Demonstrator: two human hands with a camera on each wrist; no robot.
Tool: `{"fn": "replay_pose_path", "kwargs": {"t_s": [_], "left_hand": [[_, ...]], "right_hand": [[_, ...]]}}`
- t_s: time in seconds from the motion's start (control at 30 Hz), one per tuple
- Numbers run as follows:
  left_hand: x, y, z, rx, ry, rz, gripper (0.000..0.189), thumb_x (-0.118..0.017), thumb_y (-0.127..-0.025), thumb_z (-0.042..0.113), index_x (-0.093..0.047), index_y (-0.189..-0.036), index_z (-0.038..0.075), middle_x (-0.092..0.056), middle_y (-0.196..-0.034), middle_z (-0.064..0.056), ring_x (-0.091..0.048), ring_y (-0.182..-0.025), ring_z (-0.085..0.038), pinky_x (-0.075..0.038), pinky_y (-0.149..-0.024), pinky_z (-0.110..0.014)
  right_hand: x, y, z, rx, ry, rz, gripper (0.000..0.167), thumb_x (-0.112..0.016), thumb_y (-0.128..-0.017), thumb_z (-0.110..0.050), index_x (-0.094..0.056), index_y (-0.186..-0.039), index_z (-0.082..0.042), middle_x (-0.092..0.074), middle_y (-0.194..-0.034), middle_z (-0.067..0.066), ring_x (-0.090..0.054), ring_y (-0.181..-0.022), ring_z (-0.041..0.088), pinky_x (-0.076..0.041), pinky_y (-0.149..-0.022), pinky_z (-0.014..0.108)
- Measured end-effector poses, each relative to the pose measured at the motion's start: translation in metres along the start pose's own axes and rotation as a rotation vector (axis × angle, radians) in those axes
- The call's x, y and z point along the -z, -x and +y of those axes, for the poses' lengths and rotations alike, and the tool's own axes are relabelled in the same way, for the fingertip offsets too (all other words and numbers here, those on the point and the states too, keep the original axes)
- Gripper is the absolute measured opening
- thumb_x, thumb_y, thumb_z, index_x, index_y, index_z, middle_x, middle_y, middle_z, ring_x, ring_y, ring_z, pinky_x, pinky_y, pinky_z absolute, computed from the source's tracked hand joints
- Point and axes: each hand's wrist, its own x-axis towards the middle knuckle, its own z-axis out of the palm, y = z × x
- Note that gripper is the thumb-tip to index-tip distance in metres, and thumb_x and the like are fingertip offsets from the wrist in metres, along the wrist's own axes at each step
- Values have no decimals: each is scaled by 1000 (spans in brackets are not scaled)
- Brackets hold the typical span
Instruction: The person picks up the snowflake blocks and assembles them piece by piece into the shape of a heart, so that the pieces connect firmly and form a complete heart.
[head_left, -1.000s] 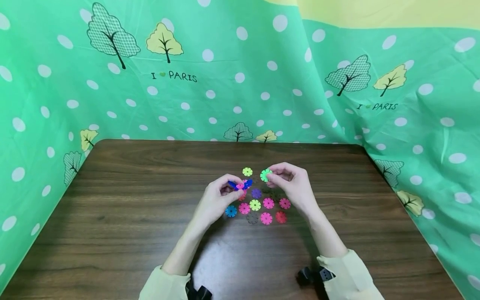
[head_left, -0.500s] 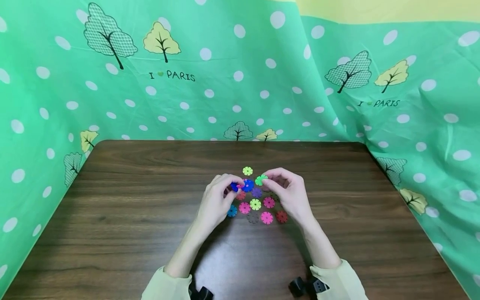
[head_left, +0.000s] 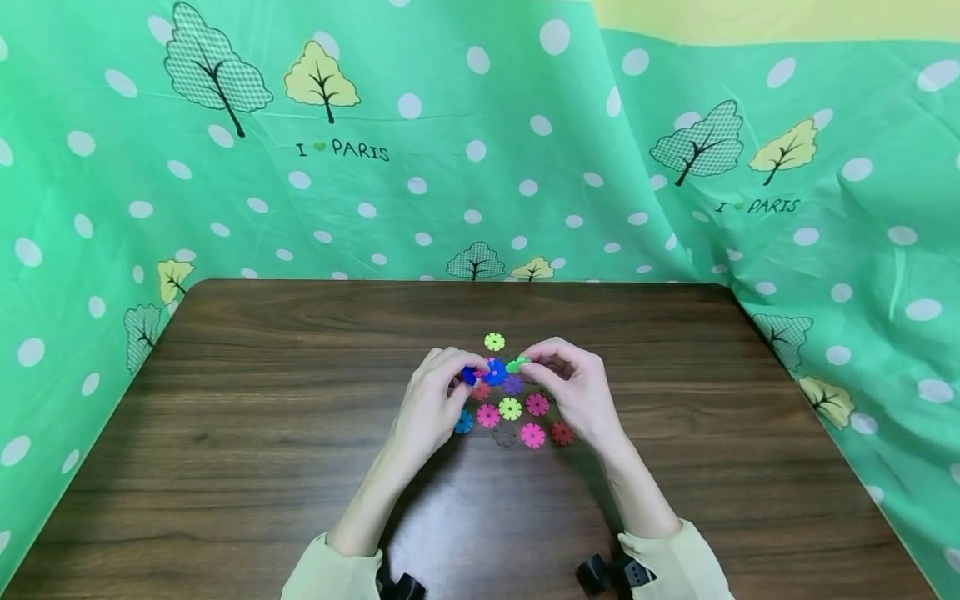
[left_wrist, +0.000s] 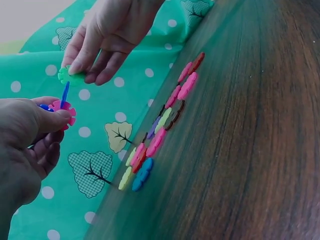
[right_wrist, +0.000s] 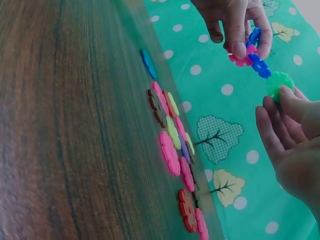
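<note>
My left hand (head_left: 429,404) pinches a pink notched plastic disc (right_wrist: 242,56), flower-shaped, with a blue disc (right_wrist: 260,66) and a second blue disc (right_wrist: 254,36) slotted into it. A green disc (right_wrist: 278,81) of the same kind is between the thumb and fingers of my right hand (head_left: 573,392). In both wrist views the green disc's rim meets the edge of the nearer blue one, set at an angle to it. Both hands are raised over the far part of the loose discs, fingertips facing each other.
Several loose discs lie on the dark wooden table (head_left: 262,433): a yellow one (head_left: 494,342) farthest back, a purple one (head_left: 513,384), a pink one (head_left: 533,435), a red one (head_left: 562,432) and a blue one (head_left: 464,422). A green dotted cloth (head_left: 420,217) hangs behind.
My right hand has moved left and slightly nearer to me, bringing the green disc up to the blue one and tilting it. The pieces in my left hand have turned.
</note>
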Motion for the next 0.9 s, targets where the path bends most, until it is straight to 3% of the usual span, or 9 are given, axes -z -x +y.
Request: {"fn": "replay_pose_path", "kwargs": {"t_s": [0.23,0.47,0.77,0.9], "left_hand": [[0,0,0,-6,-20,14,21,-69,-95,0,-73,-109,16,-75,-104,2,-57,-94,-15,-53,-78,-29],[-1,0,3,115,-6,48,29,-68,-92,-4,-68,-111,17,-67,-85,-2,-54,-82,-14,-47,-69,-25],[-3,0,1,105,18,70,23,-77,-90,2,-72,-108,15,-70,-84,-1,-57,-79,-12,-49,-68,-25],[-4,-1,0,134,57,32,25,-78,-89,5,-71,-110,16,-69,-82,-2,-56,-74,-11,-47,-65,-23]], "right_hand": [[-3,1,0,40,32,0,7,-76,-91,-2,-76,-97,-7,-72,-95,13,-64,-78,10,-57,-70,24],[-7,3,-2,24,55,40,7,-77,-90,-4,-77,-97,-8,-74,-94,12,-63,-78,9,-55,-68,19],[-13,2,-1,2,82,63,5,-78,-90,-7,-78,-95,-8,-74,-90,11,-61,-73,9,-51,-63,17],[-12,2,0,-13,80,61,6,-77,-91,-8,-78,-96,-8,-75,-90,11,-61,-73,9,-51,-62,18]]}}
